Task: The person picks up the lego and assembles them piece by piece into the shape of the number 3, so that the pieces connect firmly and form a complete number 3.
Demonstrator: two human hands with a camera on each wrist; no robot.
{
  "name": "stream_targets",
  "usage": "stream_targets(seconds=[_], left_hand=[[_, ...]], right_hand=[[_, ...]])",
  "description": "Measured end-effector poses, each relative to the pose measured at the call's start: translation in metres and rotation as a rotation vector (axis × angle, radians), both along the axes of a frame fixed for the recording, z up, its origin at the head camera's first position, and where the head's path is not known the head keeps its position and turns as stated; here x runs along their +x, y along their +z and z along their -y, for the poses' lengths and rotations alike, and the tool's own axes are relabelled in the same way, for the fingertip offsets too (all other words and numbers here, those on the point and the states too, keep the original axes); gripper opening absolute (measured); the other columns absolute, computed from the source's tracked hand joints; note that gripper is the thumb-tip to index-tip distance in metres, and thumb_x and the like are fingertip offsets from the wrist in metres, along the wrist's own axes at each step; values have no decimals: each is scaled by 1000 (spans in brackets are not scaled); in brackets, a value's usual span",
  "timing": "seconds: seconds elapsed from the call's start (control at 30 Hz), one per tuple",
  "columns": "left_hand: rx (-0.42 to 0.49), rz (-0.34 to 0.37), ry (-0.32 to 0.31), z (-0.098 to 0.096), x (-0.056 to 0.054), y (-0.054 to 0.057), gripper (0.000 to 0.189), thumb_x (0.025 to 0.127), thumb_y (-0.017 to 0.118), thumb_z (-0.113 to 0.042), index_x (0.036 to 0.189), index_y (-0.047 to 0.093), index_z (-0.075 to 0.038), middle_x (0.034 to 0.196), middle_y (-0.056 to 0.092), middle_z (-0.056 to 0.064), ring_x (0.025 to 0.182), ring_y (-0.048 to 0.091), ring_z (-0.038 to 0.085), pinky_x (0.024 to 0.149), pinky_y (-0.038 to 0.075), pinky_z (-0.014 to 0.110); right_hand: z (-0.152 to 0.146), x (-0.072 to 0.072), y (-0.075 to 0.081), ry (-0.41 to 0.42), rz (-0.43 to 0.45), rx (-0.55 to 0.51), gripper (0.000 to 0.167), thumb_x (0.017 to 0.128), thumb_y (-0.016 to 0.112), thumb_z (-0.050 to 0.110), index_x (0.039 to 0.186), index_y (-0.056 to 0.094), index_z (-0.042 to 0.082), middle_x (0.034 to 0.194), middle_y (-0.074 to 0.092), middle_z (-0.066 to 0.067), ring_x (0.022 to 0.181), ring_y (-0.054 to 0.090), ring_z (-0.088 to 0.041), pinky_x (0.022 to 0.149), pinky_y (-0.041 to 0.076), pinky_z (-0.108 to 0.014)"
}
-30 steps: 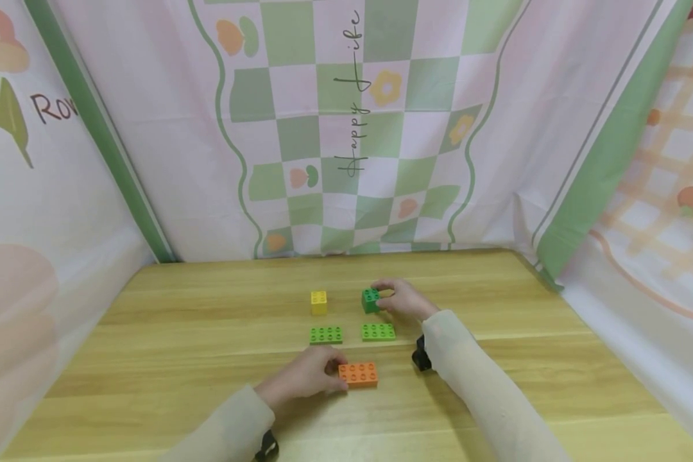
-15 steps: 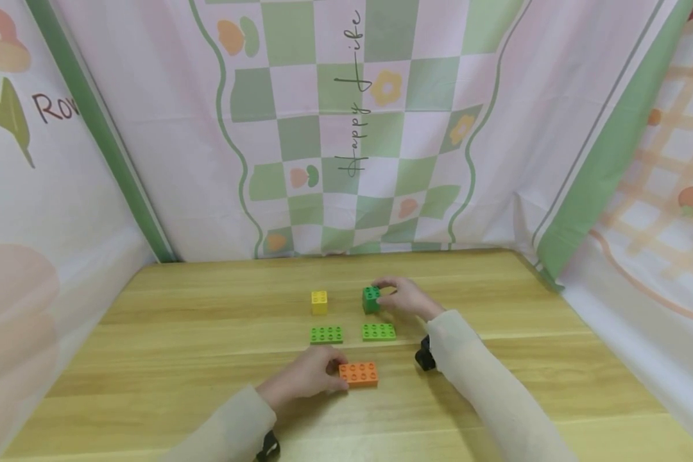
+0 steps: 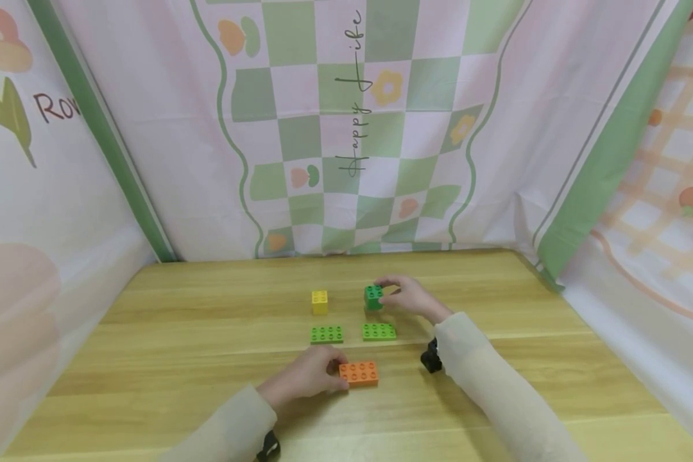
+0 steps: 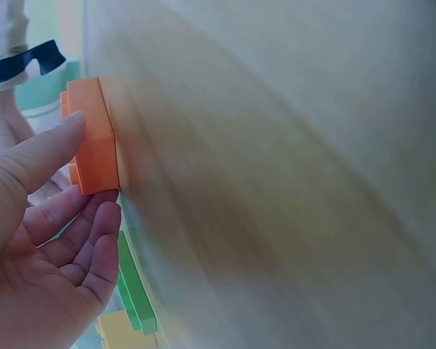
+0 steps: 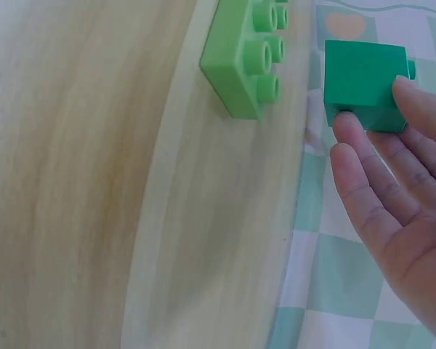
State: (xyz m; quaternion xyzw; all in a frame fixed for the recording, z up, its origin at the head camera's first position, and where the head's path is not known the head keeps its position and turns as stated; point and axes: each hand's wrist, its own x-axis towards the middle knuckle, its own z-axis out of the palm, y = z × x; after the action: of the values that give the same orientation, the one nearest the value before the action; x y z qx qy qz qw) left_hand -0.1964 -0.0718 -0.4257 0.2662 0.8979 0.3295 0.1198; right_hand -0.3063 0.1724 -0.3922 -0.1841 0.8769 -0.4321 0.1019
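My left hand holds the left end of an orange toy building brick, which lies flat on the wooden table; in the left wrist view the thumb presses its studded side. Farther back, my right hand pinches a small dark green brick between thumb and fingers. That brick shows raised off the tabletop in the right wrist view, its studs turned toward the palm side. Two thin light green bricks lie between the hands, one left and one right.
A small yellow brick stands at the back, left of the dark green one. The wooden table ends at a printed curtain behind, with more cloth at both sides. Black straps circle both wrists.
My right hand has raised the dark green brick slightly and shifted it a little to the right. The left hand and the orange brick stay where they were.
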Motion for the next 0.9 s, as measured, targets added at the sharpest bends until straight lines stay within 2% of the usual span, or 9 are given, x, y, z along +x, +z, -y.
stream_targets(seconds=[0.17, 0.47, 0.7, 0.9], left_hand=[[-5, -3, 0, 0, 0, 0, 33, 74, 76, -24, 102, 66, -9, 90, 60, -8, 83, 52, 7, 76, 44, 27], [-14, 10, 0, -1, 0, 2, 34, 75, 76, -24, 104, 66, -9, 93, 60, -8, 84, 53, 7, 76, 44, 26], [-6, 9, -1, 0, 1, 2, 33, 75, 76, -24, 103, 66, -9, 92, 60, -8, 83, 52, 7, 74, 44, 26], [4, 0, -4, 0, 2, 3, 34, 74, 76, -23, 103, 66, -8, 92, 60, -7, 83, 53, 8, 75, 44, 26]], right_hand=[[-2, 4, 4, 14, -3, -4, 45, 88, 63, 12, 129, 49, 0, 127, 49, -18, 103, 54, -33, 81, 47, -44], [-4, 14, 9, 66, -37, -25, 42, 87, 64, 10, 125, 51, -1, 125, 51, -18, 99, 57, -29, 82, 48, -40], [-4, 27, 15, 71, -41, -29, 43, 87, 63, 11, 126, 50, -2, 126, 49, -20, 100, 57, -31, 81, 48, -39], [-3, 34, 14, 69, -37, -55, 42, 86, 65, 12, 125, 52, 1, 123, 51, -16, 98, 58, -28, 80, 49, -37]])
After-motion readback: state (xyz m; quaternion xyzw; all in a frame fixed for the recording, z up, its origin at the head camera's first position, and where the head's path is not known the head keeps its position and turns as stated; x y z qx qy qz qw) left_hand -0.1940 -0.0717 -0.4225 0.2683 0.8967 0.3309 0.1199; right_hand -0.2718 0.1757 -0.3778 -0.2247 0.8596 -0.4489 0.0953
